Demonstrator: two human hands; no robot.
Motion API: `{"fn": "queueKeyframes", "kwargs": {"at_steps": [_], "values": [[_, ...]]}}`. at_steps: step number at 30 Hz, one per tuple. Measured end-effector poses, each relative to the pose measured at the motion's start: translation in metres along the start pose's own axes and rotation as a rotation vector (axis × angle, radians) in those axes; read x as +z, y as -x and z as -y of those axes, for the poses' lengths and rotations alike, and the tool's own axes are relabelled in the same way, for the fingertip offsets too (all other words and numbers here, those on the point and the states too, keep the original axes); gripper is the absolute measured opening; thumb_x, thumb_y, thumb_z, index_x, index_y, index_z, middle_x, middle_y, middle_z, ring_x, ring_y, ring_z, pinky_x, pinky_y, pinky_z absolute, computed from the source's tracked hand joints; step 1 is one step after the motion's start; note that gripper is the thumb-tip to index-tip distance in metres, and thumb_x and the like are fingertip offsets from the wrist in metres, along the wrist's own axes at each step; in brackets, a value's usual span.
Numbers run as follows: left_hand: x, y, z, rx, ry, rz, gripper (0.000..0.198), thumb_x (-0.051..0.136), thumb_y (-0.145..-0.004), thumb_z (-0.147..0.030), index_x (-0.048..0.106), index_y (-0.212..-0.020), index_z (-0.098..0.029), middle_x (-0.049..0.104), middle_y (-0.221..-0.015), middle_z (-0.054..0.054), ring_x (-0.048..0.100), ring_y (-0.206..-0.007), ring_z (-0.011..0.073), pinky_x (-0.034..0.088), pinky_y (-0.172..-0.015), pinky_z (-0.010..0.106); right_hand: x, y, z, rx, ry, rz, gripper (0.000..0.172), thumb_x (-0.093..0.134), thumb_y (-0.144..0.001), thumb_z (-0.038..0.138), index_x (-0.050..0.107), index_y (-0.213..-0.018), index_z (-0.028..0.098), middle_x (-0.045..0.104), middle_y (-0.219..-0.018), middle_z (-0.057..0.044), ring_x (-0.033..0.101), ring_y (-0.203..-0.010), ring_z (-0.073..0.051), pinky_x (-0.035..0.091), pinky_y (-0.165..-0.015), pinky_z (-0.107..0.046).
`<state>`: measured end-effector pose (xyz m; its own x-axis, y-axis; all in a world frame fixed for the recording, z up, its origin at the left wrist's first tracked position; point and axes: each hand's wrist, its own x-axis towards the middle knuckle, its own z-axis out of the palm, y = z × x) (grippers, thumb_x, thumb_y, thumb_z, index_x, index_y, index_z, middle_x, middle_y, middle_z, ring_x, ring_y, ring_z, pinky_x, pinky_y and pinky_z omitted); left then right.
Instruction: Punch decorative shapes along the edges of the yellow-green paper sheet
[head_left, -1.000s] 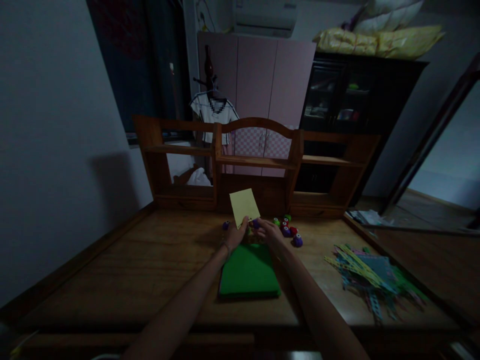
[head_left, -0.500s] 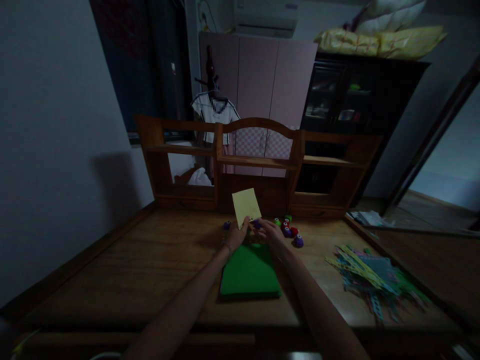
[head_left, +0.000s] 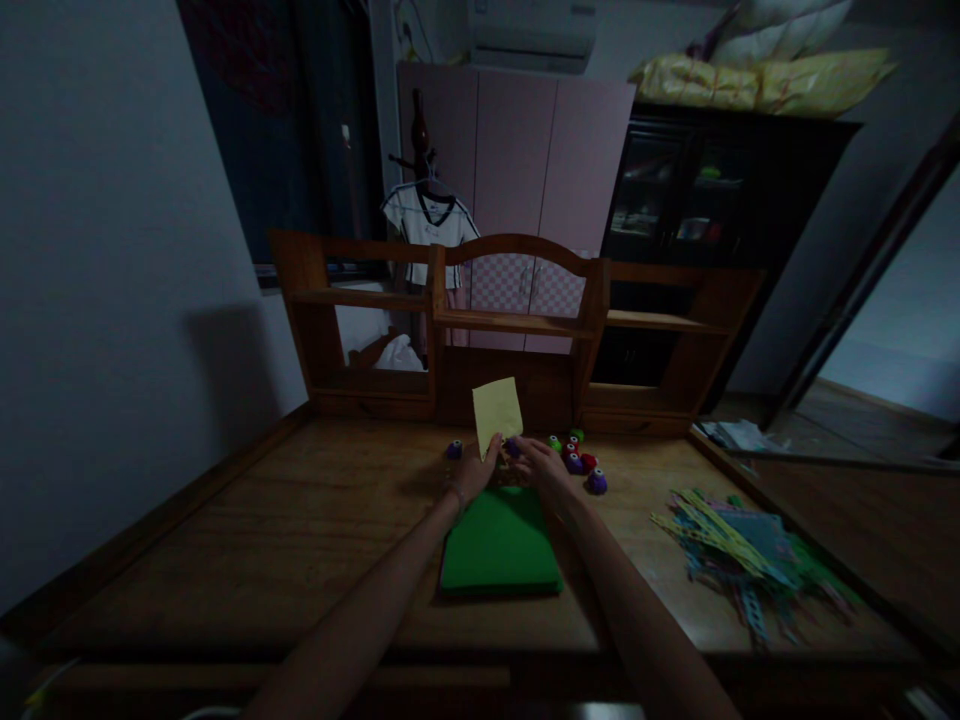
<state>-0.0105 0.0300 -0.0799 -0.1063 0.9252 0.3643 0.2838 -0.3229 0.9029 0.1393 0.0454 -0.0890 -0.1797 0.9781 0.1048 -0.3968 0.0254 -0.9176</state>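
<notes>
My left hand [head_left: 478, 468] is closed on the lower left edge of a small yellow sheet of paper [head_left: 496, 408], which stands tilted up. Against the sheet's bottom right corner sits a purple piece that looks like a small craft punch [head_left: 513, 446], held in the closed fingers of my right hand [head_left: 544, 463]. Fingers hide part of the punch. Beneath both wrists lies a green pad or stack of sheets [head_left: 501, 545] on the desk. A second purple punch [head_left: 454, 450] rests left of my left hand.
Several purple, red and green punches with eye-like spots [head_left: 574, 462] cluster right of my right hand. Farther right, cut-up lacy paper strips [head_left: 739, 545] lie in a pile on the wooden desk [head_left: 322, 520]. A wooden shelf [head_left: 517, 320] borders the back.
The yellow sheet has shifted slightly to the right and turned a little more upright. Both hands keep nearly the same place and hold.
</notes>
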Motion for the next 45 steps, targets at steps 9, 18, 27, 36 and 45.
{"fn": "queueKeyframes", "kwargs": {"at_steps": [9,18,27,36,45], "values": [[0.0036,-0.0038,0.0037,-0.02,0.061,-0.083,0.036,0.052,-0.086,-0.043,0.068,-0.1,-0.014,0.069,-0.106,0.011,0.064,-0.101,0.0211,0.049,-0.088,0.029,0.0024,0.0014,0.0012,0.02,-0.003,-0.009,0.03,0.075,-0.068,0.038,0.068,-0.086,0.015,0.067,-0.083,-0.005,0.065,-0.066,-0.012,0.053,-0.063,-0.02],[0.0035,-0.0038,0.0063,-0.05,0.1,-0.091,0.038,0.054,-0.083,-0.047,0.068,-0.097,-0.014,0.071,-0.098,0.011,0.066,-0.094,0.0215,0.05,-0.084,0.03,0.0025,0.0007,0.0014,0.037,-0.003,-0.015,0.033,0.076,-0.067,0.039,0.067,-0.088,0.015,0.066,-0.078,-0.003,0.063,-0.065,-0.01,0.051,-0.061,-0.017],[0.0025,-0.0006,0.0003,-0.084,0.113,-0.051,0.042,0.052,-0.084,-0.049,0.067,-0.098,-0.013,0.07,-0.1,0.013,0.066,-0.094,0.0224,0.051,-0.083,0.031,0.0051,0.005,0.0044,0.023,-0.001,-0.013,0.034,0.076,-0.065,0.04,0.067,-0.087,0.016,0.066,-0.081,-0.003,0.063,-0.065,-0.009,0.049,-0.062,-0.017],[0.0044,-0.0034,0.004,-0.093,0.12,-0.077,0.039,0.055,-0.083,-0.047,0.068,-0.097,-0.012,0.071,-0.097,0.012,0.067,-0.091,0.0221,0.051,-0.082,0.031,0.0053,0.0041,0.0034,0.022,0.035,-0.017,0.037,0.076,-0.064,0.043,0.067,-0.088,0.016,0.065,-0.081,-0.003,0.062,-0.066,-0.01,0.048,-0.059,-0.017],[0.007,-0.0033,0.0061,-0.06,0.097,-0.078,0.038,0.053,-0.085,-0.045,0.067,-0.097,-0.013,0.07,-0.1,0.012,0.066,-0.095,0.0219,0.05,-0.086,0.031,0.0064,0.0064,0.0043,0.009,0.014,-0.017,0.035,0.077,-0.063,0.042,0.066,-0.084,0.016,0.065,-0.08,-0.002,0.063,-0.069,-0.011,0.05,-0.066,-0.019]]}}
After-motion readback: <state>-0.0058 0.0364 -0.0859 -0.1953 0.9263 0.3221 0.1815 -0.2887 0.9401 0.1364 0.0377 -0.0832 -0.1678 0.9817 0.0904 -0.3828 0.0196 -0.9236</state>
